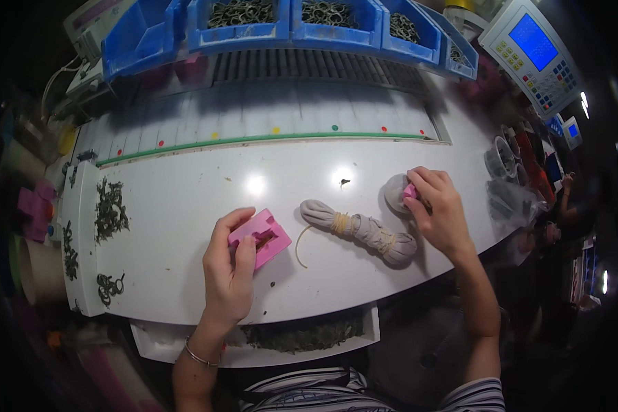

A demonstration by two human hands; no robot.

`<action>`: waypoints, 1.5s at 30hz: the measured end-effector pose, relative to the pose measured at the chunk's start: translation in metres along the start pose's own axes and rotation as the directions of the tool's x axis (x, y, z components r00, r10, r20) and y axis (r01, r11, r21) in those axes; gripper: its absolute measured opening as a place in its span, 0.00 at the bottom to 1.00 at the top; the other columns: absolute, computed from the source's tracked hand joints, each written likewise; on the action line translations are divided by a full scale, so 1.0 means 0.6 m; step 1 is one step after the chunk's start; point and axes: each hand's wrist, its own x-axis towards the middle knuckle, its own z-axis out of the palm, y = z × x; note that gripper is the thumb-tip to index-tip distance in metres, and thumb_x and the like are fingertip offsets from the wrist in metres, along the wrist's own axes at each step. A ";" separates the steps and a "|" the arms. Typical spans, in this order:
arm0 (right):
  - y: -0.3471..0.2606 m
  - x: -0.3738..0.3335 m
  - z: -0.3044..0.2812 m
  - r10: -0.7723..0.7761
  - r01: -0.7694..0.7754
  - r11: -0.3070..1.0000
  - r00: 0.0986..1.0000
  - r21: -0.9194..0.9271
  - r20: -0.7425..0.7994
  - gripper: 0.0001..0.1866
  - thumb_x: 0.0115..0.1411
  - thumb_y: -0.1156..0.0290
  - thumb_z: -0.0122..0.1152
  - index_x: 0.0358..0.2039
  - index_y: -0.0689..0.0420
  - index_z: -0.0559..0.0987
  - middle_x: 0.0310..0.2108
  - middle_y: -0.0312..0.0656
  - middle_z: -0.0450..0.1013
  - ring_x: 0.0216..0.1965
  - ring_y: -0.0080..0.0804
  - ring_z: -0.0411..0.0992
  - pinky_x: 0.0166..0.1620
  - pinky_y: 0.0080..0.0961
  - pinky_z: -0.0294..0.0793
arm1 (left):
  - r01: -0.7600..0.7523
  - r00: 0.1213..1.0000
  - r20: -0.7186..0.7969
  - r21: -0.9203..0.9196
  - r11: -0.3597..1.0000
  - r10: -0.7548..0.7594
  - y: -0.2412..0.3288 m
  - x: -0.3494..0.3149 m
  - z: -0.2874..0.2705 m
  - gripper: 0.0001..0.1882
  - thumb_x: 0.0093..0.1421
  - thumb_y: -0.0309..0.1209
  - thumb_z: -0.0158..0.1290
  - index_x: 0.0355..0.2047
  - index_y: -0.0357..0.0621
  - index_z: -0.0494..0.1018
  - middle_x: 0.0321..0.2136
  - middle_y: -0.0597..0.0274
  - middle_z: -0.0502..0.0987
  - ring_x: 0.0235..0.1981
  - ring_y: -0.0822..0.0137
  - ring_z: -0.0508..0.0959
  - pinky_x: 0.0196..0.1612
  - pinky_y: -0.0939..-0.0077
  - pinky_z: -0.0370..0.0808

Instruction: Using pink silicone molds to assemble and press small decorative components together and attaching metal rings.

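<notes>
Two bare hands rest on a white worktable. The left hand grips a pink plastic block near the table's front edge, fingers wrapped over its left side. The right hand pinches a small pink piece against a round grey pad to the right. Between them lies a grey cloth bundle tied with rubber bands. Blue bins of metal rings line the far side.

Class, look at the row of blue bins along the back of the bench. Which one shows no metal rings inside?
The leftmost blue bin, at the far left end of the row. Its inside looks bare, while the other blue bins to its right hold dark metal rings.
</notes>
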 end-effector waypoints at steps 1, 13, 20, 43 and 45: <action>-0.011 0.007 -0.005 0.010 -0.011 0.999 0.999 0.031 0.036 0.20 0.48 0.79 0.60 0.44 0.67 0.73 0.45 0.52 0.69 0.46 0.49 0.67 0.50 0.35 0.67 | 0.018 1.000 -0.010 0.015 1.000 -0.018 0.002 0.001 -0.001 0.16 0.63 0.28 0.42 0.48 0.32 0.65 0.36 0.54 0.72 0.36 0.71 0.73 0.42 0.78 0.70; -0.186 -0.022 0.020 -0.255 0.119 0.860 0.943 0.496 0.216 0.27 0.52 0.72 0.62 0.52 0.62 0.68 0.50 0.52 0.65 0.51 0.52 0.64 0.52 0.36 0.66 | 0.071 0.997 0.059 -0.254 0.965 -0.058 0.000 -0.011 0.018 0.17 0.67 0.31 0.39 0.53 0.35 0.60 0.38 0.57 0.71 0.38 0.74 0.70 0.43 0.79 0.69; -0.219 0.060 0.067 -0.018 -0.304 0.645 0.912 0.702 0.411 0.15 0.60 0.68 0.52 0.44 0.64 0.72 0.33 0.54 0.72 0.35 0.48 0.70 0.41 0.36 0.69 | 0.081 0.995 0.076 -0.318 0.945 -0.060 -0.017 -0.019 0.019 0.26 0.64 0.30 0.43 0.59 0.37 0.50 0.50 0.53 0.65 0.49 0.67 0.68 0.52 0.73 0.66; -0.023 0.001 -0.048 0.188 -0.222 0.973 0.913 0.056 0.361 0.37 0.46 0.88 0.56 0.59 0.59 0.63 0.50 0.50 0.68 0.44 0.51 0.68 0.49 0.38 0.65 | -0.253 0.940 0.326 0.451 0.856 0.106 0.001 -0.008 -0.024 0.50 0.42 0.44 0.63 0.63 0.49 0.50 0.57 0.61 0.62 0.53 0.53 0.59 0.58 0.56 0.50; -0.100 0.019 -0.053 -0.047 0.046 0.999 0.987 0.013 0.155 0.35 0.45 0.89 0.55 0.57 0.59 0.66 0.50 0.51 0.69 0.40 0.47 0.70 0.46 0.35 0.67 | -0.226 0.942 0.329 0.459 0.859 0.071 0.002 -0.012 -0.032 0.52 0.39 0.42 0.64 0.63 0.52 0.50 0.58 0.60 0.61 0.53 0.53 0.59 0.58 0.52 0.49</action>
